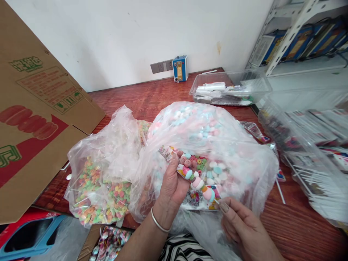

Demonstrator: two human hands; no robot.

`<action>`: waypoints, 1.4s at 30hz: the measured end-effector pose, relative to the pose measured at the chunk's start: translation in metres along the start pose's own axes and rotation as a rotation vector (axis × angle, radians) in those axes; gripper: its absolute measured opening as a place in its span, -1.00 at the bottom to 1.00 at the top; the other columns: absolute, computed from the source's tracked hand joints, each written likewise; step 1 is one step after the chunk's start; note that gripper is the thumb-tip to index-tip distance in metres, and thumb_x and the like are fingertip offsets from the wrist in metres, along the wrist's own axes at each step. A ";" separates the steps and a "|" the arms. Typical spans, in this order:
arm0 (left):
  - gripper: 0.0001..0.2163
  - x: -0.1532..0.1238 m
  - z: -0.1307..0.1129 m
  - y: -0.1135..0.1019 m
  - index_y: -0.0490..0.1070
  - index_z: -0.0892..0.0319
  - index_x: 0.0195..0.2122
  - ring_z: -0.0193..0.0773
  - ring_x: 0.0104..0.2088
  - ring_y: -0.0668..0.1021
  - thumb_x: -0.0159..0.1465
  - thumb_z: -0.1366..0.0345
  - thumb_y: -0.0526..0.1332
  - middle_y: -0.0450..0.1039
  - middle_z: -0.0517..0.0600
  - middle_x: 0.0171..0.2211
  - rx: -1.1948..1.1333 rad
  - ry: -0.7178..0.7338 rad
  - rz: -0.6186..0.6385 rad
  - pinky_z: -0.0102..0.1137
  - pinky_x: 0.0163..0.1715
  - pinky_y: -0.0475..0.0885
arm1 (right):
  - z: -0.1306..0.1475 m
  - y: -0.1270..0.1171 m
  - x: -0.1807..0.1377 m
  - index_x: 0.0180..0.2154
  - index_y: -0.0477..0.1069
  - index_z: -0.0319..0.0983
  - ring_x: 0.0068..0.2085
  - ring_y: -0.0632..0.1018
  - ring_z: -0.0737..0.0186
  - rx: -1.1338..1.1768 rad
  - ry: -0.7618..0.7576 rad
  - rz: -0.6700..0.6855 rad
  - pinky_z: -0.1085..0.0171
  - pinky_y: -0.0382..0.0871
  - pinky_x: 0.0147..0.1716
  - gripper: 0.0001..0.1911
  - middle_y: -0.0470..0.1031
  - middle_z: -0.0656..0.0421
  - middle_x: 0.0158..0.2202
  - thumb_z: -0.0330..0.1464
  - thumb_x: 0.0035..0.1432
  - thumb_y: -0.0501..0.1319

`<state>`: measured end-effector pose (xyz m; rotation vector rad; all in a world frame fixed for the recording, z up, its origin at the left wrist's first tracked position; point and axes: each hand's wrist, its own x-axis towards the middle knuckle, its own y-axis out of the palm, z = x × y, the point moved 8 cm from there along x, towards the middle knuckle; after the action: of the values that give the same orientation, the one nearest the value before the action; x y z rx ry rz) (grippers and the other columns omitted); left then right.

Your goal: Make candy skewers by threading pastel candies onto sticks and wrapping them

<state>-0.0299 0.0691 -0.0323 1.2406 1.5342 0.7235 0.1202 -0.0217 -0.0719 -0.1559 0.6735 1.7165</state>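
My left hand point(174, 183), palm up with a bangle on the wrist, has its fingers curled round a small printed plastic wrapper point(165, 153). A candy skewer point(198, 182) of pastel marshmallows and gummy rings slants down to the right, its upper end at the wrapper and my left fingers. Whether that end is inside the wrapper I cannot tell. My right hand point(241, 223) pinches the white stick at the skewer's lower end. Beneath both hands lies a large clear bag of pastel marshmallows point(217, 172). Gummy rings point(199, 163) and another printed wrapper point(194, 198) show in its opening.
Left of my hands is a clear bag of gummy rings point(92, 197), beside a tall cardboard box point(40, 108). Plastic trays with wrappers point(231, 81) and white sticks point(320, 188) stand to the right. Wrapped candies point(110, 243) fill a box below.
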 end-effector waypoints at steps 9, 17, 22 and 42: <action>-0.84 0.001 0.003 -0.001 0.43 0.16 -0.31 -0.45 -0.50 0.40 0.29 0.18 0.24 0.23 -0.15 -0.50 0.001 -0.023 -0.060 -0.45 -0.28 0.48 | 0.005 0.002 0.000 -0.38 0.34 -0.19 -0.65 0.09 0.42 -0.163 -0.085 -0.064 0.42 0.07 -0.66 -0.57 0.05 0.40 -0.66 0.05 0.18 0.20; -0.84 0.000 0.006 -0.008 0.43 0.18 -0.33 -0.44 -0.50 0.42 0.27 0.19 0.28 0.29 -0.14 -0.50 0.017 -0.004 -0.209 -0.41 -0.24 0.48 | 0.060 0.017 -0.023 -0.22 0.46 -0.18 -0.43 0.55 0.22 -1.022 -0.947 -0.241 0.31 0.39 -0.39 -0.90 0.56 0.18 -0.44 -0.40 0.25 0.18; -0.85 -0.001 0.009 -0.008 0.43 0.17 -0.31 -0.41 -0.47 0.44 0.24 0.22 0.31 0.29 -0.14 -0.51 0.040 -0.030 -0.211 -0.39 -0.22 0.48 | 0.053 0.011 -0.009 -0.30 0.43 -0.18 -0.50 0.50 0.24 -0.846 -0.709 -0.190 0.33 0.34 -0.50 -0.86 0.51 0.20 -0.50 -0.29 0.27 0.16; -0.80 -0.002 0.020 -0.006 0.37 0.15 -0.37 -0.37 -0.41 0.48 0.25 0.14 0.28 0.33 -0.12 -0.45 0.029 -0.023 -0.110 -0.36 -0.17 0.46 | 0.051 0.024 -0.012 -0.26 0.49 -0.23 -0.53 0.44 0.26 -1.174 -1.010 -0.235 0.25 0.34 -0.35 -0.83 0.46 0.20 -0.58 -0.41 0.29 0.12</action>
<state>-0.0138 0.0626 -0.0431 1.1726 1.5858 0.6153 0.1140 -0.0085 -0.0168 -0.1380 -1.0814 1.4962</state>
